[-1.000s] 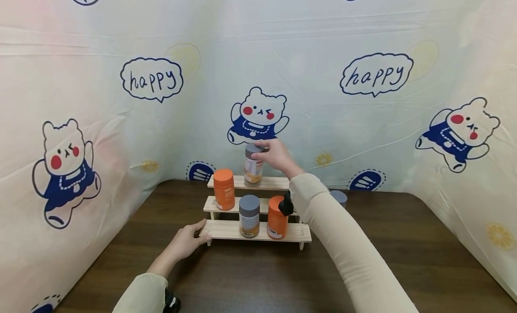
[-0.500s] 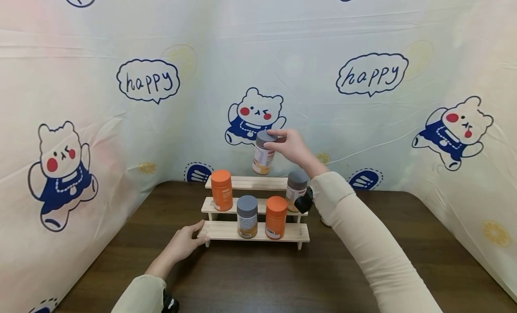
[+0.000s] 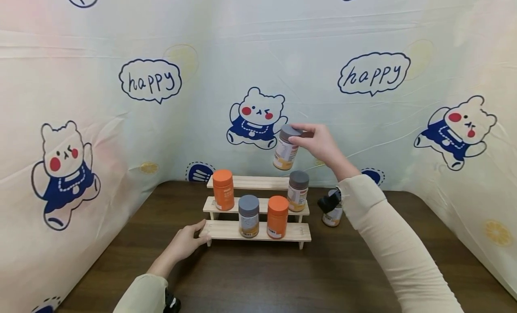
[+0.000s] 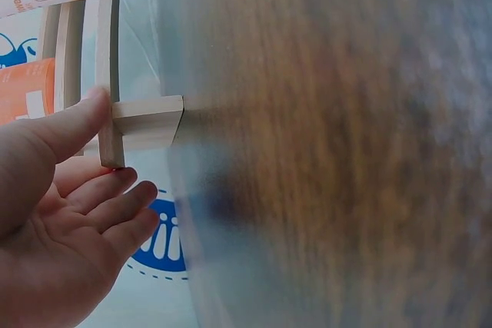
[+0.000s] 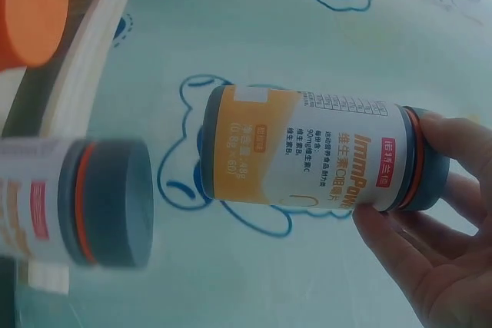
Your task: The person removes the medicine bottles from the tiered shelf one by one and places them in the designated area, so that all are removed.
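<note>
My right hand (image 3: 321, 144) grips the grey lid of a white-and-yellow supplement bottle (image 5: 307, 147), held slightly tilted in the air above the three-step wooden display rack (image 3: 226, 230). At the rack's front left end, my left hand (image 3: 187, 241) pinches the lowest board (image 4: 111, 132) between thumb and fingers. That board carries a grey-lidded bottle (image 3: 248, 218) and an orange bottle (image 3: 277, 218). On the middle step stand another orange bottle (image 3: 224, 190) at the left and a second grey-lidded bottle (image 3: 297, 191) at the right. The top step (image 3: 254, 182) bears no bottle.
Another grey-lidded bottle (image 3: 332, 216) stands on the brown table (image 3: 258, 281) to the right of the rack, partly behind my right wrist camera. A printed cloth (image 3: 307, 43) hangs behind and along both sides.
My right hand has lifted the grey-lidded bottle off the top step and carried it up and to the right. The left hand has stayed at the rack.
</note>
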